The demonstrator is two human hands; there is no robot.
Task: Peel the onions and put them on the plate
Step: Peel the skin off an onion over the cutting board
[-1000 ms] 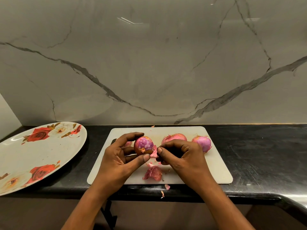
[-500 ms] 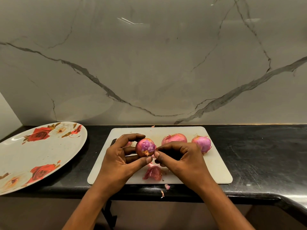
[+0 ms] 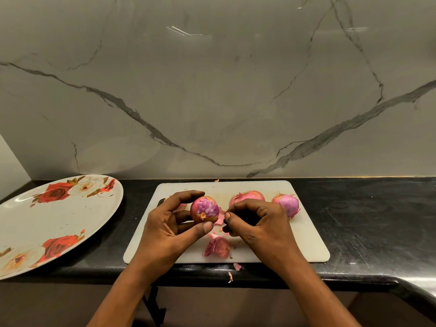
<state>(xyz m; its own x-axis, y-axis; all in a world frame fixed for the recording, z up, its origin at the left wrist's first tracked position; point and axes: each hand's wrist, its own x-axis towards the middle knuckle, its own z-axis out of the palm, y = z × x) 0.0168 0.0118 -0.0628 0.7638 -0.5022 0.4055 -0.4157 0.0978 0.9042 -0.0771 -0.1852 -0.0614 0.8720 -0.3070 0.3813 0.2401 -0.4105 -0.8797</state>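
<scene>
Hands: I see my left hand (image 3: pixel 165 223) curled round a half-peeled onion (image 3: pixel 204 208), thumb below, fingers over the top; my right hand (image 3: pixel 257 223) pinches a skin flap (image 3: pixel 220 217) at that onion's right side.
Onion position: lifted just above the cutting board (image 3: pixel 306 244), near its middle.
Other onions: two on the board's far side, a pink one (image 3: pixel 246 196) and a purple one (image 3: pixel 286 205), part hidden by my right hand.
Peelings: pile (image 3: pixel 218 247) on the board's near edge.
Plate (image 3: pixel 59 223): rose-patterned, on the desk (image 3: pixel 365 220) left of the board, apart from it.
</scene>
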